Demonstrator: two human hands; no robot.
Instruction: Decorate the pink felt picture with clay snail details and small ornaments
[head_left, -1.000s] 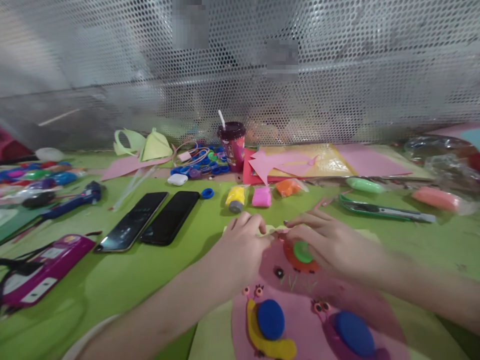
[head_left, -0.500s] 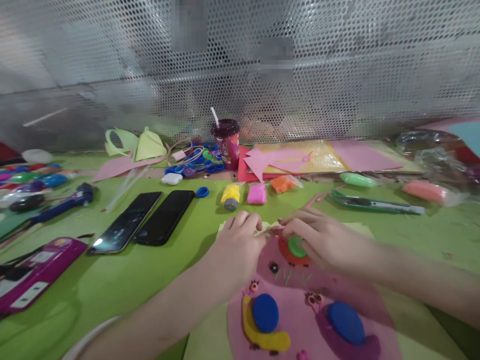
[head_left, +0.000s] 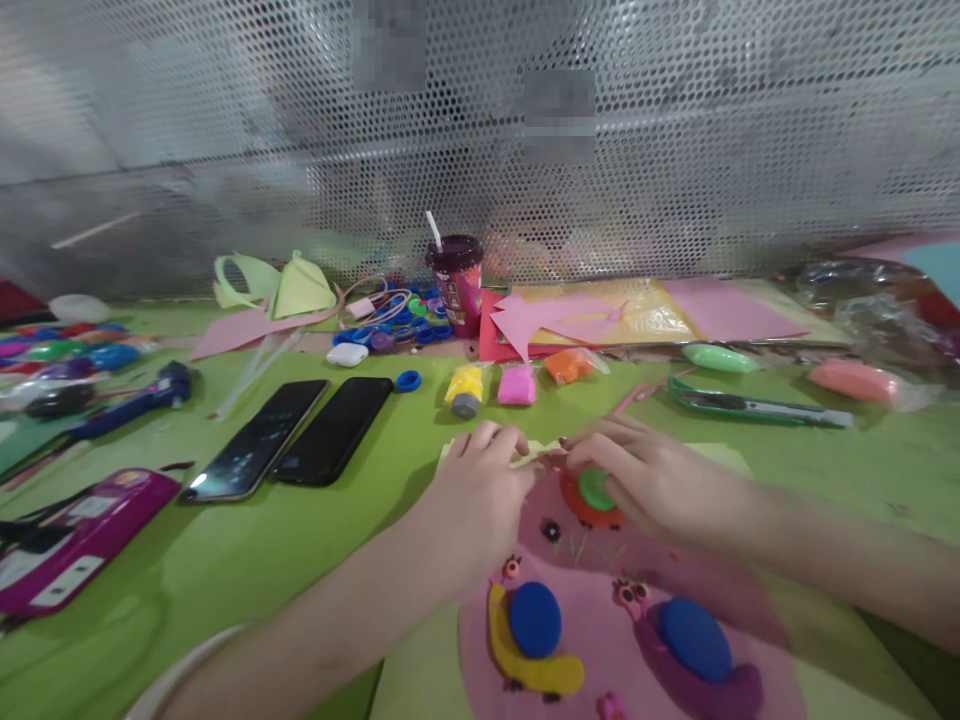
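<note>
My left hand and my right hand meet fingertip to fingertip at the far edge of a pink paper sheet. Both have their fingers curled and pressed together on something small that I cannot make out. Just under my right fingers sits an orange clay snail with a green shell. Nearer to me on the sheet lie a yellow snail with a blue shell and a purple snail with a blue shell.
Two black phones lie left on the green table. Yellow, pink and orange clay lumps, a cup with a straw, a green cutter, coloured paper and a magenta case surround the work.
The view has shifted slightly. Both hands stay pinched together at the sheet's far edge, with only small finger movements.
</note>
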